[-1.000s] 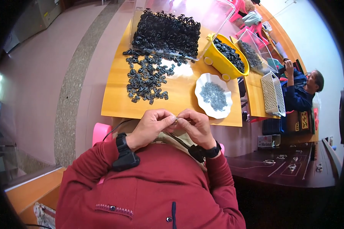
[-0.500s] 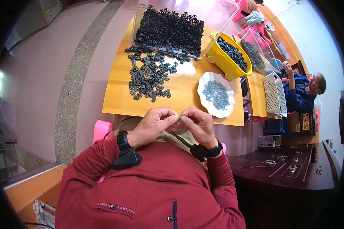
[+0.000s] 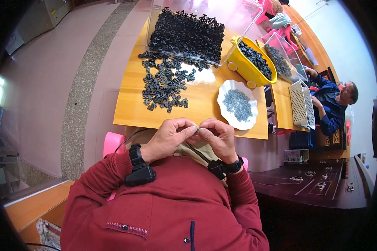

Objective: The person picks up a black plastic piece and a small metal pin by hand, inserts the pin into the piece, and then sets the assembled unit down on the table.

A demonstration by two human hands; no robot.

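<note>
A small part (image 3: 198, 129), mostly hidden by the fingertips, is held where the left hand (image 3: 171, 136) and right hand (image 3: 218, 139) meet, just short of the near edge of the table (image 3: 130, 113). Each thumb is pressed against its index finger, with almost no gap left; whether the part is gripped equally by both hands cannot be told.

From the hands, loose black clips (image 3: 165, 90) are spread at eleven o'clock, more are heaped in a clear box (image 3: 236, 21) at twelve, a yellow tub (image 3: 244, 71) is filled at one, and grey pieces (image 3: 237, 105) are held in a white plate (image 3: 242, 126) at two.

The part is judged light and stiff, easily dropped rather than easily broken. It is best taken by opposite edges, at three and nine o'clock, between thumb and index pads.
</note>
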